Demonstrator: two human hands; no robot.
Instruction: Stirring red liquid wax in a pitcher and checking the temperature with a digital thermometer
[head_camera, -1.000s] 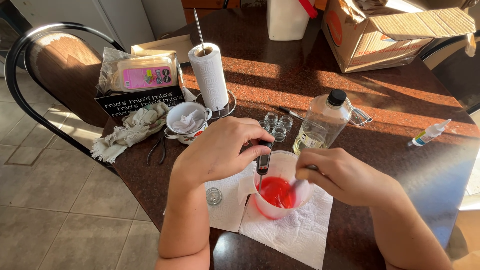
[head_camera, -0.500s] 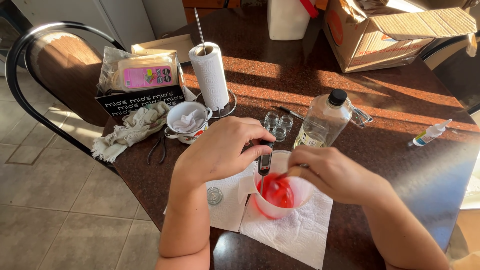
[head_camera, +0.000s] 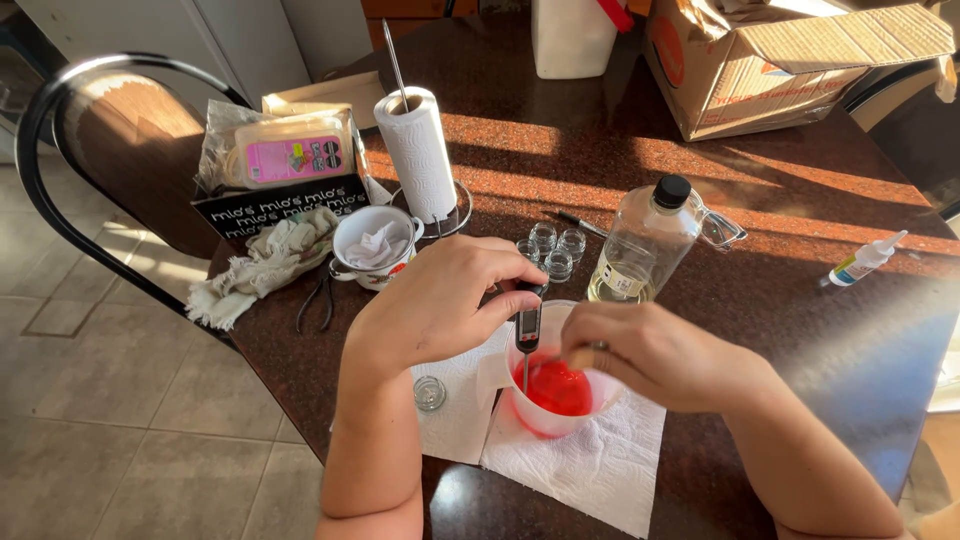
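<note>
Pinching a slim black digital probe thermometer (head_camera: 527, 328), the left hand (head_camera: 440, 300) is dipping its tip into the red liquid in the translucent plastic cup (head_camera: 556, 385) on white paper towel (head_camera: 585, 465). Just right of the cup, the right hand (head_camera: 640, 350) is closing on a stirrer and, I judge, risking tipping or splashing red liquid by stirring hard.

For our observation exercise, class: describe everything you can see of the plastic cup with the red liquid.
The cup is a translucent, whitish plastic beaker, upright on a white paper towel near the table's front edge. Bright red liquid fills its lower part. A thin probe thermometer, held by the left hand, dips into it. The right hand covers its right rim, gripping something over the liquid.
</note>
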